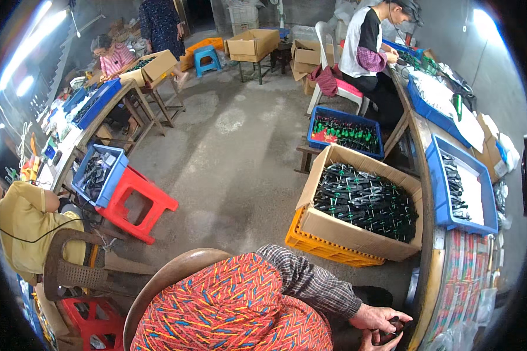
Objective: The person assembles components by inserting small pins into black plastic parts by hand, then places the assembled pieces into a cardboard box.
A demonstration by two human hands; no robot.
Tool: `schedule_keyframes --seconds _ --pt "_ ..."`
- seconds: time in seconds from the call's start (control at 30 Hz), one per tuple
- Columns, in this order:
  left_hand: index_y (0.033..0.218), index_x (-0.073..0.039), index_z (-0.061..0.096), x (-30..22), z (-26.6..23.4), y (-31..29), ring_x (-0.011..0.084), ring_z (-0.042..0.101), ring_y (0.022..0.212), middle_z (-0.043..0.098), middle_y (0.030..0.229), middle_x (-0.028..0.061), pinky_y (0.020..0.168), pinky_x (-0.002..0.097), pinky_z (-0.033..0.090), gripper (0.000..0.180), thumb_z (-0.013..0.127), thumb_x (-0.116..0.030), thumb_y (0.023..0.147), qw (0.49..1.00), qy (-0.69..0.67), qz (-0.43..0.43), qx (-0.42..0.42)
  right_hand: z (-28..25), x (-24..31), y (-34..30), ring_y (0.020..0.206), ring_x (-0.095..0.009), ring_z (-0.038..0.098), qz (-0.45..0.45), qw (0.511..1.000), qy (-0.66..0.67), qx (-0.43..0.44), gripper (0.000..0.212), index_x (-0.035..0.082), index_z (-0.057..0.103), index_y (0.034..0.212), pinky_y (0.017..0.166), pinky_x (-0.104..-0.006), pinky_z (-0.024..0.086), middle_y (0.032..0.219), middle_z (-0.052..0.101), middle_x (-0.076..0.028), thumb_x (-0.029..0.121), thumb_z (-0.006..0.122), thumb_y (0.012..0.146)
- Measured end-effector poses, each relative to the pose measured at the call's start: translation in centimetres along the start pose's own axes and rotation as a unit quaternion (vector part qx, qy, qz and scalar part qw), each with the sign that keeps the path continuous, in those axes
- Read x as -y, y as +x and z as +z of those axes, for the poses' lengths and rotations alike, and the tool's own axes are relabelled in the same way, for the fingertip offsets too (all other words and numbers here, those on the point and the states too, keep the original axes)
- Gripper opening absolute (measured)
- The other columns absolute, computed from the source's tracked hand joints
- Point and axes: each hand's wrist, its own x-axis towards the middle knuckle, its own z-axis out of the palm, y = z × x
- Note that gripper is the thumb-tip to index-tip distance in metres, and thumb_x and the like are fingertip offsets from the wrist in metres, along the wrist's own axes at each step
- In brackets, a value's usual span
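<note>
Small dark piece (399,326), kind not discernible: located at lower right, held between the fingers of both hands. Left hand (373,317), checked sleeve (316,286): closed on the piece. Right hand (380,341): pinched on it, partly cut off by the lower edge. Nearby: open carton (345,232), filled with black-and-green pieces (366,202), supported on orange crate (328,246).

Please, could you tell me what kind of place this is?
It looks like a small assembly workshop: people sit at benches, blue trays hold small parts, and a carton is full of black pieces.
</note>
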Motion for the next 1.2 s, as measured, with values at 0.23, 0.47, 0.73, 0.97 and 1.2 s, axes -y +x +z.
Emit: schedule_keyframes --seconds 0.23,0.47,0.73,0.97,1.2 --pt "0.153 -0.017 0.008 -2.6 1.0 -1.1 0.0161 0.053 0.103 0.035 0.136 0.0118 0.067 0.0298 0.057 0.088 0.062 -0.011 0.084 0.999 0.019 -0.033 0.000 0.3 0.9 -0.7 0.111 -0.026 0.057 -0.127 0.979 -0.159 -0.026 0.083 0.002 0.037 0.139 0.093 -0.0367 0.050 0.127 0.054 -0.017 -0.001 0.080 0.068" --pt "0.152 -0.017 0.013 -2.3 0.5 -0.8 0.0192 0.047 0.115 0.033 0.140 0.0110 0.074 0.0341 0.055 0.084 0.062 -0.016 0.085 0.999 -0.013 -0.038 -0.009 0.7 -0.3 -0.2 0.112 -0.026 0.057 -0.177 0.963 -0.194 -0.053 0.085 0.002 0.037 0.139 0.094 -0.0367 0.049 0.128 0.053 -0.016 -0.002 0.081 0.066" --pt "0.152 -0.017 0.018 -1.6 0.4 -0.6 0.0165 0.044 0.113 0.035 0.140 0.0091 0.080 0.0324 0.050 0.081 0.063 -0.024 0.086 0.999 0.046 -0.020 -0.021 1.2 -0.8 0.4 0.116 -0.020 0.051 -0.111 0.959 -0.256 -0.042 0.063 0.007 0.035 0.141 0.097 -0.0337 0.042 0.130 0.048 -0.012 0.016 0.064 0.086" --pt "0.150 -0.012 0.021 -1.4 0.5 -0.4 0.0156 0.047 0.105 0.041 0.128 0.0081 0.077 0.0317 0.051 0.078 0.061 -0.016 0.083 0.997 0.070 0.007 -0.036 0.9 -1.8 0.3 0.115 -0.019 0.051 -0.060 0.987 -0.145 -0.016 0.068 0.007 0.032 0.142 0.096 -0.0338 0.043 0.130 0.047 -0.010 0.013 0.067 0.084" --pt "0.145 -0.006 0.032 -0.8 0.0 0.1 0.0114 0.050 0.101 0.053 0.112 0.0029 0.088 0.0295 0.047 0.069 0.063 -0.015 0.084 0.989 0.128 0.062 -0.045 1.3 -1.0 -0.3 0.115 -0.024 0.054 -0.151 0.975 -0.157 -0.039 0.088 0.006 0.035 0.140 0.098 -0.0370 0.046 0.129 0.051 -0.014 -0.001 0.082 0.065"
